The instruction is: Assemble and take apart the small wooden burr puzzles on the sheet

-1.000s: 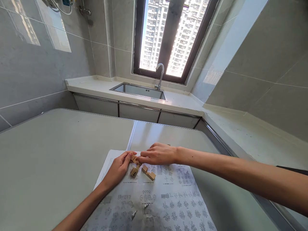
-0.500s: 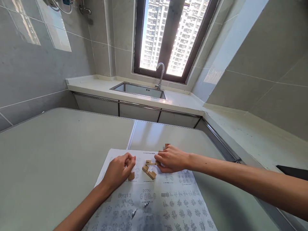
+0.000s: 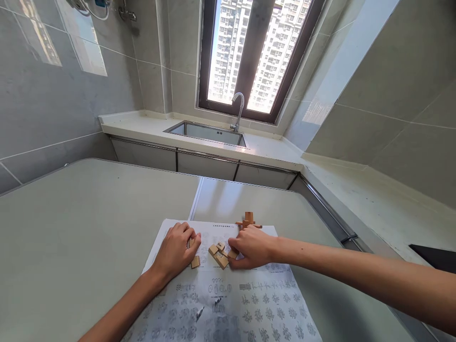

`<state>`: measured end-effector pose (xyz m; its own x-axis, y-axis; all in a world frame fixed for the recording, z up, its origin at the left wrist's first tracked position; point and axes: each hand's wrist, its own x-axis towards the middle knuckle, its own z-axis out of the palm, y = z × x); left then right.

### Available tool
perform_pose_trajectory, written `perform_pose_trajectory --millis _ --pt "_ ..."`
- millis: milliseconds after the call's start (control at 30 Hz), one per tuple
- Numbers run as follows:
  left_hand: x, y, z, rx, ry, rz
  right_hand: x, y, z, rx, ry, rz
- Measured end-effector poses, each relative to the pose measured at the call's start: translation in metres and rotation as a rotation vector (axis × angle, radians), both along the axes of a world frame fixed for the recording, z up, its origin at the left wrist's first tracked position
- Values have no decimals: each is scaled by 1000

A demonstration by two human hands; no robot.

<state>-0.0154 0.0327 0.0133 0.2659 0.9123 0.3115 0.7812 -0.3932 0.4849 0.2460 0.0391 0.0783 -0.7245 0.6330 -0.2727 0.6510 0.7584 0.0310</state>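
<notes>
My right hand (image 3: 254, 247) pinches the right end of a notched wooden puzzle piece marked 3 (image 3: 221, 246). That piece lies at an angle against a second notched wooden piece (image 3: 223, 262), and the two touch or overlap. My left hand (image 3: 174, 247) rests on the paper with fingers curled around another wooden puzzle piece (image 3: 195, 261), whose lower end shows below the fingers. Underneath lies a large printed sheet (image 3: 231, 313) covered in small diagrams. Just beyond my right hand sit more wooden pieces (image 3: 249, 218), some crossing each other and partly hidden by the hand.
The sheet lies on a pale table (image 3: 89, 228) with a seam across it. Small tears mark the paper (image 3: 200, 312). Past the table are a counter (image 3: 270, 148) with a sink (image 3: 206, 133), a faucet (image 3: 238, 111) and a window. A dark object (image 3: 432, 256) lies at the right.
My right hand has moved slightly toward me, turning the piece marked 3 against the second piece. The crossed pieces behind it now show more. My left hand stays nearly still.
</notes>
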Motion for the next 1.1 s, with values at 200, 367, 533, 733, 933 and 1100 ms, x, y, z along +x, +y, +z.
perform_pose_trajectory --millis 200,367,533,733,933,1100 --pt "-1 0 -3 22 -10 -56 -22 -4 -4 -105 69 -79" --pt "-1 -1 -1 33 0 -100 -35 -6 -7 -191 67 -116" --pt "0 -2 1 32 8 -120 -42 -6 -8 -261 30 -85" --pt "-1 -1 1 -6 -53 -189 -50 -5 -9 -217 22 -144" --pt "-2 -8 11 -203 -182 -317 -60 -6 0 -230 36 -162" --pt "-6 -14 18 -215 -168 -445 -63 -1 -1 -428 114 -188"
